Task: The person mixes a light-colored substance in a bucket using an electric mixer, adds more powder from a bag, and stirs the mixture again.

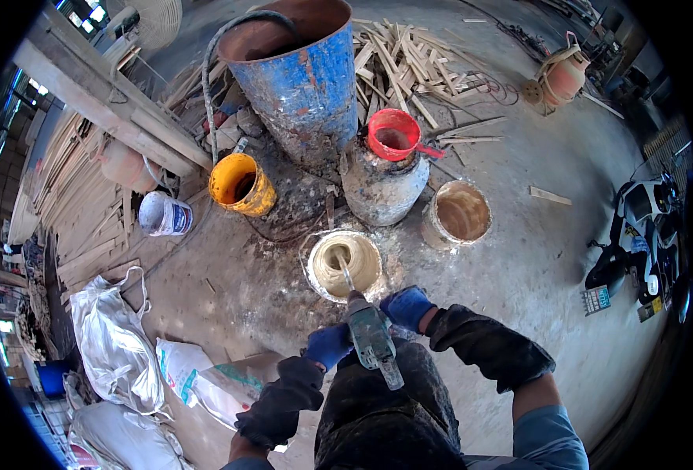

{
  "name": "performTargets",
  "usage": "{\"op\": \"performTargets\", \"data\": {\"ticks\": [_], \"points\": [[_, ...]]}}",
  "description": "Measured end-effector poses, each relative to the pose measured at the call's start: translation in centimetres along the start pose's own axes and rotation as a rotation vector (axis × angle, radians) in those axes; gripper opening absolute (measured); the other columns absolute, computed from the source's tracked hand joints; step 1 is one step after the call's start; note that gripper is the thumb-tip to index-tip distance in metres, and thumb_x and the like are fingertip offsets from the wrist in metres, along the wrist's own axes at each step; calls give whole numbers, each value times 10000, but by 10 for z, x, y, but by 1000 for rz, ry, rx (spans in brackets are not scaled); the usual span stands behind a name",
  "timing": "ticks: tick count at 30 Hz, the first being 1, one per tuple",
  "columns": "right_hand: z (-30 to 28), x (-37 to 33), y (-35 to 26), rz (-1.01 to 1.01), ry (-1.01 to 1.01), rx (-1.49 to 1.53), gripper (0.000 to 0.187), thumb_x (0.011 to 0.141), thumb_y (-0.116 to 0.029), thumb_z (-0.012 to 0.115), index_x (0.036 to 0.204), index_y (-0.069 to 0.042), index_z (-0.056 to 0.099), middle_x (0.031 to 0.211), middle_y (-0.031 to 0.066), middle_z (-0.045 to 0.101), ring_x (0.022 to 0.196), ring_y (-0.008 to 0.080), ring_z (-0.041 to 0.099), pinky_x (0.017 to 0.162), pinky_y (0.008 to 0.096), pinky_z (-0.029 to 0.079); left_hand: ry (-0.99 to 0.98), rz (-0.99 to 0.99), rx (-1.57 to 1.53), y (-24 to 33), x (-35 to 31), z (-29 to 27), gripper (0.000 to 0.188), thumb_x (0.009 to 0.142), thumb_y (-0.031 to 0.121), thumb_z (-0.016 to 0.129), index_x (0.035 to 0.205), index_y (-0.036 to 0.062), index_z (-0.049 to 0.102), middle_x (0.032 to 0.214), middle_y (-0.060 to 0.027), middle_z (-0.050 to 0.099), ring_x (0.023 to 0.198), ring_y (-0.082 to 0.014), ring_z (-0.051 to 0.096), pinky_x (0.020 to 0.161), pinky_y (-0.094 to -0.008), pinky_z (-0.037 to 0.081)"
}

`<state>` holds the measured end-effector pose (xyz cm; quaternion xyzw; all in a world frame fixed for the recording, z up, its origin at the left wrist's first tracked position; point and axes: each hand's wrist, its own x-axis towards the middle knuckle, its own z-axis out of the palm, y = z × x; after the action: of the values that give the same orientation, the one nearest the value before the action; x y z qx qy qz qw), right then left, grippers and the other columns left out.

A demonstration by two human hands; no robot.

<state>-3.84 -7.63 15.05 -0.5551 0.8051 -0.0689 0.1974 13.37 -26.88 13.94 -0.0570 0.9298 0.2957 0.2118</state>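
A green, dirt-smeared mixing drill (371, 335) points away from me, its shaft running down into a bucket (309, 270) of cream-coloured paste (345, 265). Around the shaft the paste shows a round hollow. My left hand (328, 347), in a blue glove, is closed on the drill's left side. On the other side my right hand (407, 307), gloved the same way, is closed at the tool's right side. The grips themselves are mostly hidden by the gloves. Dark sleeve covers wrap both forearms.
Beyond the bucket stand a tall blue drum (295, 94) with a hose, a yellow bucket (242, 186), a red dipper (394, 135) on a whitish container (385, 188), and a stained bucket (457, 215). White sacks (115, 345) lie left; a motorbike (636, 235) stands right.
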Motion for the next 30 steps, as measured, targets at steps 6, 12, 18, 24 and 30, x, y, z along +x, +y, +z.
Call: {"op": "performTargets", "data": {"ticks": [6, 12, 18, 24, 30], "points": [[-14, -9, 19, 3, -139, -83, 98, 775, -165, 581, 746, -118, 662, 730, 91, 674, 663, 286, 676, 559, 437, 514, 6, -28, -10, 16, 17, 27, 331, 831, 415, 577, 1013, 147, 643, 866, -138, 681, 817, -377, 647, 699, -498, 502], [20, -37, 39, -13, -88, -42, 114, 785, -240, 588, 770, -146, 651, 750, 95, 679, 685, 304, 671, 563, 470, 498, 19, 5, -40, 34, 22, 50, 324, 808, 418, 607, 959, 136, 657, 817, -156, 675, 782, -375, 648, 696, -509, 488], [43, -54, 51, -43, -173, 54, 127, 764, -195, 601, 815, -106, 675, 762, 148, 673, 699, 358, 671, 619, 476, 528, -10, -12, -85, 50, 15, 74, 318, 814, 411, 604, 962, 134, 660, 829, -153, 679, 783, -370, 653, 706, -500, 489], [70, -57, 53, -128, -101, 196, 160, 799, -234, 579, 868, -98, 626, 751, 153, 658, 677, 351, 652, 563, 490, 483, -127, -191, -95, 67, 7, 60, 308, 836, 399, 578, 992, 142, 649, 856, -164, 679, 800, -368, 659, 682, -499, 506], [91, -39, 41, -141, -61, 180, 135, 750, -219, 594, 807, -105, 639, 774, 122, 656, 682, 319, 660, 573, 464, 500, -182, -377, -45, 43, 2, 87, 342, 815, 402, 586, 1046, 156, 643, 915, -180, 679, 868, -373, 658, 724, -508, 501]]}}
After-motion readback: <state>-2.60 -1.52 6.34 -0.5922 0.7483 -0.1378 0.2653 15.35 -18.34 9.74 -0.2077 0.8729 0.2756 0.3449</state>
